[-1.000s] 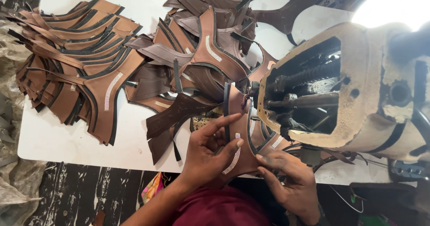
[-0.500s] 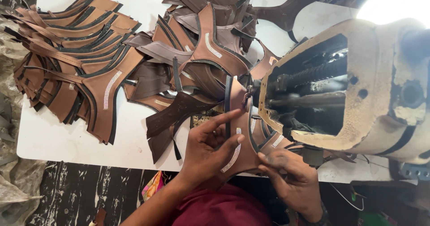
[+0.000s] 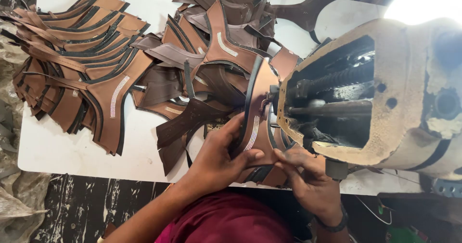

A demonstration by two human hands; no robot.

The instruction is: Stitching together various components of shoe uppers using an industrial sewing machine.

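My left hand (image 3: 219, 156) grips a brown leather sandal upper (image 3: 260, 103) with a black edge and a strip of small studs. The piece stands nearly upright against the open side of a worn cream sewing machine (image 3: 385, 94). My right hand (image 3: 308, 178) pinches the lower end of the same piece, just under the machine's head. Both hands touch at the fingertips near the table's front edge.
A fanned stack of brown uppers (image 3: 82, 55) lies at the left on the white table (image 3: 53, 147). A loose pile of darker uppers (image 3: 211, 41) fills the middle and back. A dark wooden floor (image 3: 72, 204) shows below the table edge. A bright lamp (image 3: 423, 2) glares top right.
The camera has come closer. My hands have raised the upper and pushed it further in against the machine's open side; my left fingers have closed tighter round it.
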